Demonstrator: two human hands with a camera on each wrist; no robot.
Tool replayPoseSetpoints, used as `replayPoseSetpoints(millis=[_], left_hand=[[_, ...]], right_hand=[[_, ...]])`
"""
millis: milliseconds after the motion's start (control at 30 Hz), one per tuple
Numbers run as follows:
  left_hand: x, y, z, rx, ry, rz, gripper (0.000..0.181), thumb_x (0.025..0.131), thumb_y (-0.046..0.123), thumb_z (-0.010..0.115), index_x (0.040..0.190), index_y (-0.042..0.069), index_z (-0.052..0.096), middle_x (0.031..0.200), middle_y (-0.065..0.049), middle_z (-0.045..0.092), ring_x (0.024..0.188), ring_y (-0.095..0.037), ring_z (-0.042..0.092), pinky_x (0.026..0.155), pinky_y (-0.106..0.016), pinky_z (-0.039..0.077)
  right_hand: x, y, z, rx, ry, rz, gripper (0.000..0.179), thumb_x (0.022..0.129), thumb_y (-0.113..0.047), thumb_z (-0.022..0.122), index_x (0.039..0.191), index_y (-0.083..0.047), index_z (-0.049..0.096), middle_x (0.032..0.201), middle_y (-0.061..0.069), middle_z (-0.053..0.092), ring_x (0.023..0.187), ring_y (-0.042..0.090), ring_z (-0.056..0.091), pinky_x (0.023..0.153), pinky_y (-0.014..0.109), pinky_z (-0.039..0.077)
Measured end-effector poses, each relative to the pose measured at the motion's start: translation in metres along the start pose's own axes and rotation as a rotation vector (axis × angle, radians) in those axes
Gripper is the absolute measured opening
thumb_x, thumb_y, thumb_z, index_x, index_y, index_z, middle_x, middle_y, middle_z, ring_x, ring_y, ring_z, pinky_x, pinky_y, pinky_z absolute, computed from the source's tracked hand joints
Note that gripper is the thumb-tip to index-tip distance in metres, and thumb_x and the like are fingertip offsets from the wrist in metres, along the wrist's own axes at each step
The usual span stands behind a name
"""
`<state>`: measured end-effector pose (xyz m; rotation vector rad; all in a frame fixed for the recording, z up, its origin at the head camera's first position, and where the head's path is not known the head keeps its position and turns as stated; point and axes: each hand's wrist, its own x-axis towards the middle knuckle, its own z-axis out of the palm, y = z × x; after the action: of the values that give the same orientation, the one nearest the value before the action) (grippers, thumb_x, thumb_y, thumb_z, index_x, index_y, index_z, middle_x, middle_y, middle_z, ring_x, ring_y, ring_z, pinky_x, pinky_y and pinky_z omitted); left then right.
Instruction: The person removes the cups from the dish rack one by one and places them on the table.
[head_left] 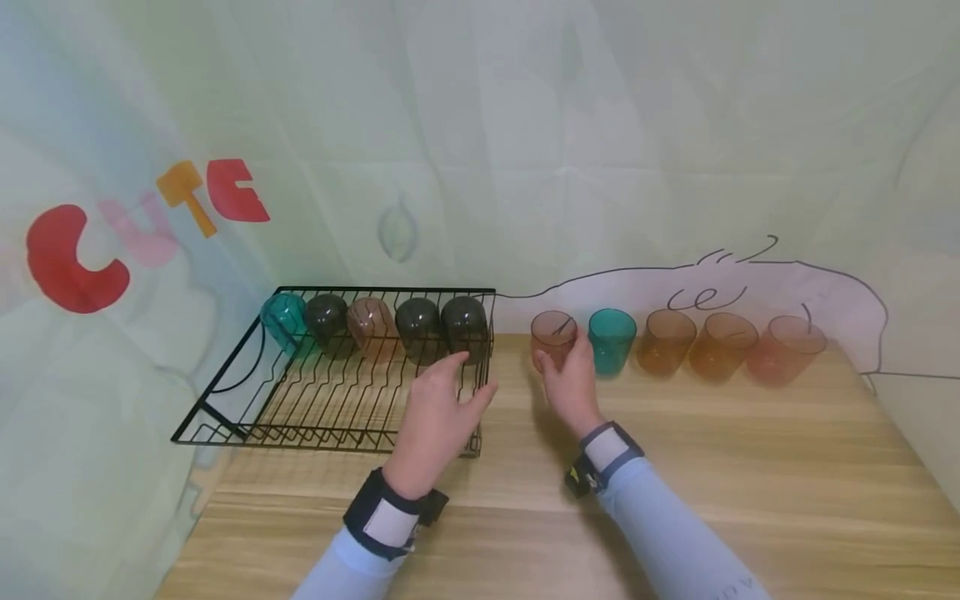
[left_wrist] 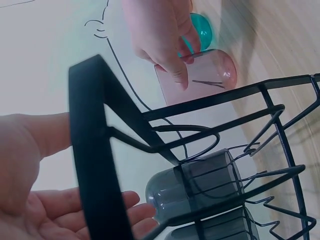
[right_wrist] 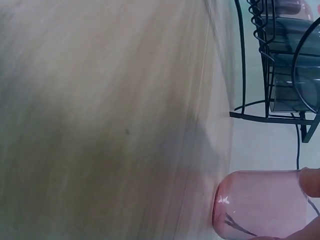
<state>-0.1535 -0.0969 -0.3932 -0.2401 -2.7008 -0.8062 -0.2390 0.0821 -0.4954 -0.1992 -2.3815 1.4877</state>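
Observation:
My right hand grips a pink see-through glass near its rim, thumb on one side and fingers on the other. This glass is upright at the back of the table, its base close to the wood in the right wrist view. My left hand is over the right end of a black wire dish rack, holding nothing. Its fingers are loosely extended, with the fingertips right by the base of an upside-down dark grey glass. The rack's frame hides part of that hand in the left wrist view.
Upside-down glasses fill the rack's back row: a teal glass, a pinkish glass and several dark grey ones. Right of my right hand, a teal glass, amber glasses and a reddish glass stand upright before a fabric backdrop.

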Motion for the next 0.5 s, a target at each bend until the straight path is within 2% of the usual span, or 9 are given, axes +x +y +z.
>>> replayPoseSetpoints(millis=[300,500], left_hand=[[-0.001,-0.001,0.000,0.007,-0.004,-0.006,0.057,0.081,0.041,0.069,0.125,0.006,0.057,0.127,-0.015,0.060,0.119,-0.027,0.056,0.095,-0.041,0.050],[-0.001,-0.001,-0.010,0.040,-0.022,-0.010,0.061,0.081,0.046,0.067,0.127,0.008,0.055,0.127,-0.014,0.059,0.117,-0.027,0.057,0.094,-0.042,0.050]], right_hand=[[-0.003,0.001,-0.004,-0.020,-0.052,0.032,0.079,0.090,-0.028,0.061,0.147,0.000,0.015,0.150,0.023,0.026,0.140,0.032,0.026,0.115,0.045,0.026],[-0.017,0.000,-0.006,0.049,-0.057,0.002,0.083,0.081,-0.021,0.069,0.145,0.000,0.021,0.146,0.022,0.033,0.135,0.032,0.036,0.111,0.046,0.034]])
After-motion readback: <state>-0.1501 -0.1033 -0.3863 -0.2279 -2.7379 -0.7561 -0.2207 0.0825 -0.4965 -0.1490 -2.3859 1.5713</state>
